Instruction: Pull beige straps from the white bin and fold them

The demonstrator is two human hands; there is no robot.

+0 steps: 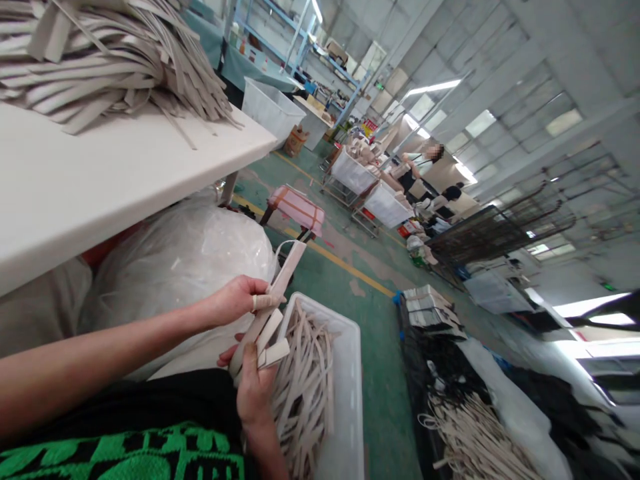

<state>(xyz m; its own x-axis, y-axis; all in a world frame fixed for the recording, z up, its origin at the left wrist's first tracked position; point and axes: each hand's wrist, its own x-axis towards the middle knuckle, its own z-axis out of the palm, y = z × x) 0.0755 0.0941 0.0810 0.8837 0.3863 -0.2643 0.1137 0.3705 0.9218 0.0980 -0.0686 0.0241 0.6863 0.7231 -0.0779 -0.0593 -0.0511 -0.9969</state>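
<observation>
Both hands are on beige fabric strips (288, 272) in front of my body. My left hand (239, 301), with a tan band around one finger, pinches a strip near its upper part. Lower down, my right hand (254, 387) is closed around the folded lower part, its thumb pressed on top, with short ends sticking out to the right. Just right of the hands stands a white plastic bin (353, 373) holding many loose strips (310, 380) of the same colour. What the strips are made of exactly I cannot tell.
A white table (125, 173) at upper left bears a large heap of strips (130, 73). Under it are plastic-wrapped bundles (200, 247). A pink-topped stool (297, 208) stands ahead. More strips (475, 433) lie at lower right. People (425, 160) are by white bins (387, 203) farther off.
</observation>
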